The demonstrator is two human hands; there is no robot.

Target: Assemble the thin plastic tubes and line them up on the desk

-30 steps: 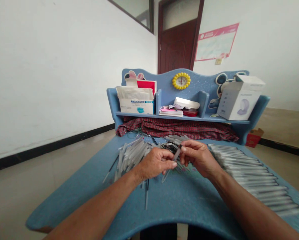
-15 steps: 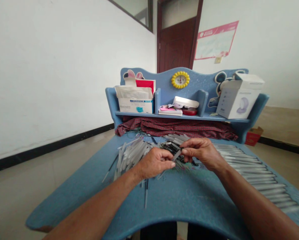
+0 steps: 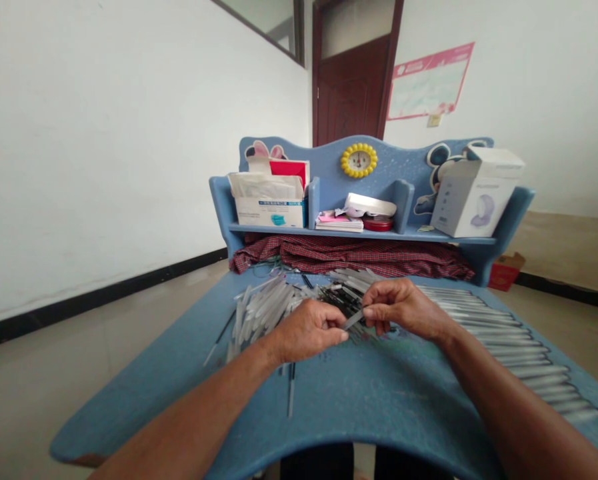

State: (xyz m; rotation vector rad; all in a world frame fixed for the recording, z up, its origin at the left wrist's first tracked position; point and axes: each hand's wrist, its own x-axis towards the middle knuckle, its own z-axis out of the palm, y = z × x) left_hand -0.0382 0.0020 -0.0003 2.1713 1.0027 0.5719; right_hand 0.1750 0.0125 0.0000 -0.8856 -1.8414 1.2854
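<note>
My left hand (image 3: 309, 330) and my right hand (image 3: 403, 309) meet over the middle of a blue desk (image 3: 369, 400). Both are closed in a pinch on one thin grey pen tube (image 3: 353, 319), which runs between their fingertips. Just behind the hands lies a heap of loose clear pen tubes (image 3: 263, 308) and dark refills (image 3: 341, 297). A thin dark refill (image 3: 291, 390) lies on the desk below my left wrist.
A row of finished pens (image 3: 509, 340) lies side by side along the desk's right. A red checked cloth (image 3: 353, 257) lies under a blue shelf (image 3: 359, 233) with a tissue box (image 3: 269, 199), a small yellow clock (image 3: 359, 161) and a white carton (image 3: 473, 193).
The tube between my fingers has tilted from steep to nearly level. Both hands have drifted slightly up the desk and closer together.
</note>
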